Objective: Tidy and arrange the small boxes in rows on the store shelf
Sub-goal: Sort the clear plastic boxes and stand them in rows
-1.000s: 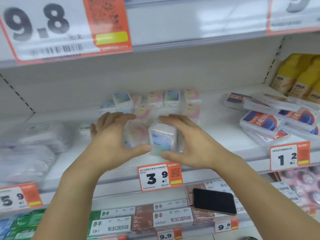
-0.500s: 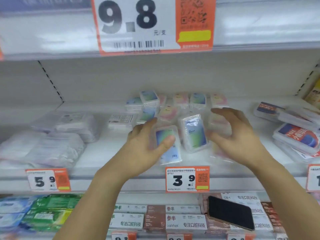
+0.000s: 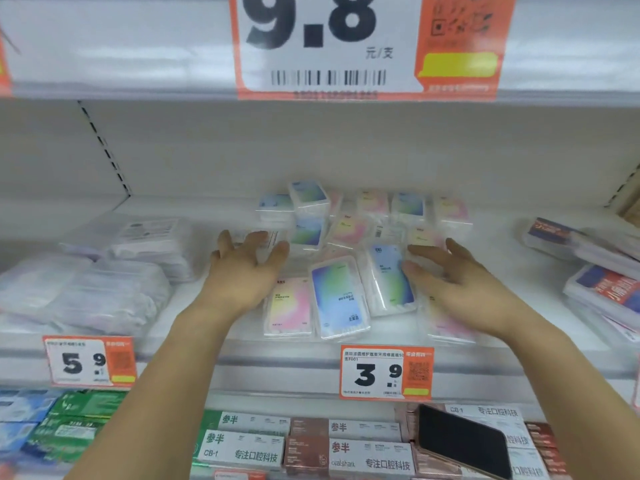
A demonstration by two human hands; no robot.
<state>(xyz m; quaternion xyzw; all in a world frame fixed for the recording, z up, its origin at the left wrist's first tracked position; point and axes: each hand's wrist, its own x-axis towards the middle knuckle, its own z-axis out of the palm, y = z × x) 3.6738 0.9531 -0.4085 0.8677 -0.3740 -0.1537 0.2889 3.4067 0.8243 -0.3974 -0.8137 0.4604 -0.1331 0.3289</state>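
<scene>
Several small clear boxes with pastel labels lie on the white shelf (image 3: 194,327). At the front, a pink-yellow box (image 3: 289,310), a blue-green box (image 3: 337,297) and a blue box (image 3: 391,277) lie side by side, the blue one tilted. More boxes (image 3: 349,216) are jumbled behind them toward the back wall. My left hand (image 3: 242,268) hovers to the left of the front boxes, fingers spread and holding nothing. My right hand (image 3: 450,282) is at the right of the blue box, fingers extended, its fingertips close to or touching the box edge.
Clear bagged goods (image 3: 86,282) lie at the left of the shelf, flat red-blue packs (image 3: 602,271) at the right. A 3.9 price tag (image 3: 386,372) and a 5.9 tag (image 3: 88,362) hang on the shelf edge. A dark phone (image 3: 462,441) rests on boxes below.
Both hands have let go of the boxes they held upright and moved apart. Those boxes now lie flat at the shelf front. The view has shifted left and closer.
</scene>
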